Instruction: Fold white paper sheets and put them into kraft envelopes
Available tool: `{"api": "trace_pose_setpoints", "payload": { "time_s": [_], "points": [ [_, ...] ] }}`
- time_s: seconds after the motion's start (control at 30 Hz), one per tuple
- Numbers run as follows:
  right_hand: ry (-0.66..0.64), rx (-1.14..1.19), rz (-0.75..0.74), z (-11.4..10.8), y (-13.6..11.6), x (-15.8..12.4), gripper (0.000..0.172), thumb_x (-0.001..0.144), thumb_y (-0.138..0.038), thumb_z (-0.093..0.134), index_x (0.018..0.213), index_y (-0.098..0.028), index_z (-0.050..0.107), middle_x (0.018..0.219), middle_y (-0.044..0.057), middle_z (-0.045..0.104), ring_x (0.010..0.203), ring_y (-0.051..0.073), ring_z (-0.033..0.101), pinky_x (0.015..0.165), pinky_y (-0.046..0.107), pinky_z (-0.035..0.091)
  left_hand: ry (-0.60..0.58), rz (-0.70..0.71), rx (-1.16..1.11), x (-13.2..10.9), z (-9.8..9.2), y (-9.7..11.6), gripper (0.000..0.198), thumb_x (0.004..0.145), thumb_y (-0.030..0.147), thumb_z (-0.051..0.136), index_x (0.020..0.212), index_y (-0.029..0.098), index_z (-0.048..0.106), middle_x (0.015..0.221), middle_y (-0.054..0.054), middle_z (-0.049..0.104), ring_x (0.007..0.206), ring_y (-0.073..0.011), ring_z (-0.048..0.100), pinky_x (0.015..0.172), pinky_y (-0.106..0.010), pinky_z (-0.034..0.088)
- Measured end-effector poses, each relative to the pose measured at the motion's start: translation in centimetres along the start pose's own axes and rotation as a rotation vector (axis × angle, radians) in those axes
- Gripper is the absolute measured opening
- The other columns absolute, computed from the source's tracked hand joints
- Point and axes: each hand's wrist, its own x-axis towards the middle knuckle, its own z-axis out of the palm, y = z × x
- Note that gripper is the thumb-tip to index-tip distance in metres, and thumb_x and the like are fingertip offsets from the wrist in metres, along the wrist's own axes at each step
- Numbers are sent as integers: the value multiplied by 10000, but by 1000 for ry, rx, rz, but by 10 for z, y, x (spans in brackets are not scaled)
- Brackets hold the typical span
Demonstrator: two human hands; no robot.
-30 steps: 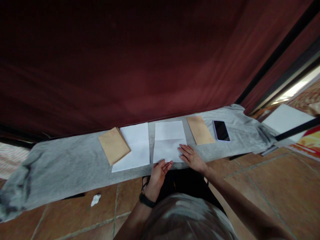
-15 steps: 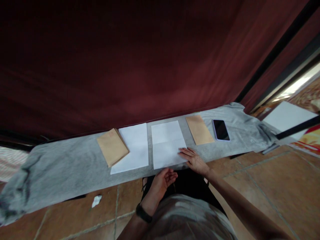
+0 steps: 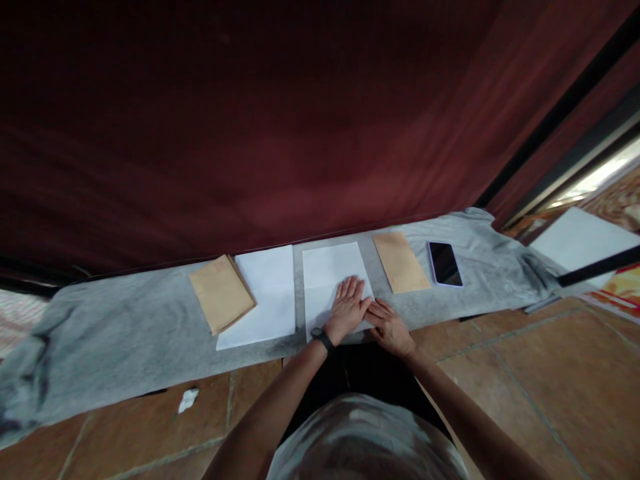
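A white sheet of paper lies flat on the grey cloth in front of me. My left hand rests palm down on it with fingers stretched out, a dark band round the wrist. At the sheet's right edge lies my right hand, flat, its fingertips close to the left thumb. Left of the sheet is a white paper stack, partly covered by several brown envelopes. To the right lies a single brown envelope.
A phone with a pale case lies right of the single envelope. The grey cloth covers a long narrow surface against a dark red curtain. A crumpled white scrap is on the tiled floor.
My left hand has moved up from the front edge onto the white sheet and flattened there. My right hand has stayed at the sheet's right edge, turning slightly.
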Motion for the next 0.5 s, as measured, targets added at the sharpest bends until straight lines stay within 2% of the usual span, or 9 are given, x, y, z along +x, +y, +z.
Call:
{"api": "trace_pose_setpoints", "payload": {
  "time_s": [0.1, 0.2, 0.4, 0.5],
  "points": [
    [-24, -5, 26, -2, -1, 1, 586, 852, -148, 577, 1433, -233, 576, 1526, 93, 534, 1438, 265, 461, 1231, 547, 323, 20, -79, 53, 19, 6, -16, 638, 1057, 498, 276, 1566, 126, 366, 1657, -136, 312, 1554, -270, 239, 1267, -483, 231],
    [-32, 1, 44, -3, -2, 2, 596, 839, -121, 581, 1424, -238, 582, 1549, 76, 508, 1439, 257, 460, 1236, 529, 321, 47, -183, 84, 33, 3, -41, 668, 1054, 516, 252, 1574, 108, 350, 1661, -145, 295, 1562, -272, 211, 1274, -478, 201],
    [-31, 20, 41, -5, -4, 2, 609, 839, -95, 567, 1427, -250, 572, 1554, 70, 502, 1438, 251, 462, 1227, 532, 333, 98, -406, 97, 42, -6, -97, 700, 1056, 502, 216, 1585, 52, 294, 1660, -175, 279, 1571, -262, 172, 1285, -468, 145],
    [-27, 22, 41, -6, -5, 2, 597, 848, -106, 566, 1428, -246, 572, 1553, 79, 503, 1437, 254, 463, 1227, 535, 329, 156, -475, 56, 46, -3, -111, 655, 1064, 437, 183, 1578, 51, 310, 1641, -182, 326, 1575, -244, 157, 1292, -493, 72]
  ]
}}
